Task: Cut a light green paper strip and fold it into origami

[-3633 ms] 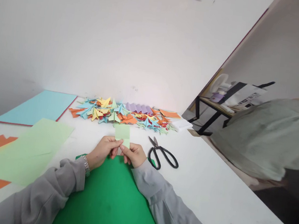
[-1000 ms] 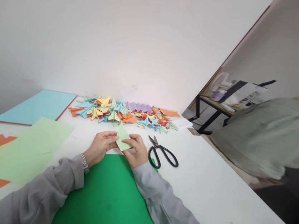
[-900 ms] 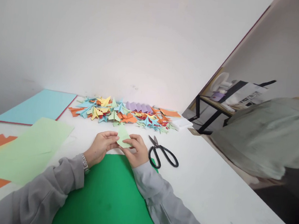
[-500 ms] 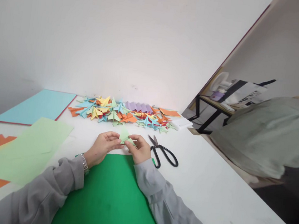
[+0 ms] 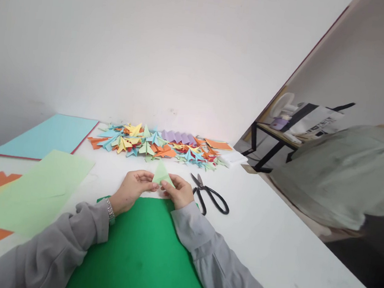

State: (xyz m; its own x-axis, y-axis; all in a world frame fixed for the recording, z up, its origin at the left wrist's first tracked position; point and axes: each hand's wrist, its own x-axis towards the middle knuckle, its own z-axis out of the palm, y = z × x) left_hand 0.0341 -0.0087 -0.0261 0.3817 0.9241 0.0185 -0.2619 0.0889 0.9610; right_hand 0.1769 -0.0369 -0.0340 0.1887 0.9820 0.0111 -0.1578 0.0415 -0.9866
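A small piece of folded light green paper (image 5: 162,173), pointed at the top, is held up between both hands above the far edge of a green sheet (image 5: 141,249). My left hand (image 5: 134,187) pinches its left side, thumb and fingers closed. On the right side, my right hand (image 5: 179,191) grips it with the thumb across the front. Fingers cover the paper's lower corners. Black-handled scissors (image 5: 209,195) lie on the table just right of my right hand, blades pointing away.
Behind the hands lies a heap of colourful folded paper planes (image 5: 146,143), with pleated purple paper (image 5: 179,137) in it. Large light green paper (image 5: 34,190) and a blue sheet (image 5: 47,137) are at left. A person's grey-green clothing (image 5: 341,175) shows at right.
The folded paper has turned so its pointed triangular face shows more clearly. Both hands keep hold of it, with the fingers shifted slightly.
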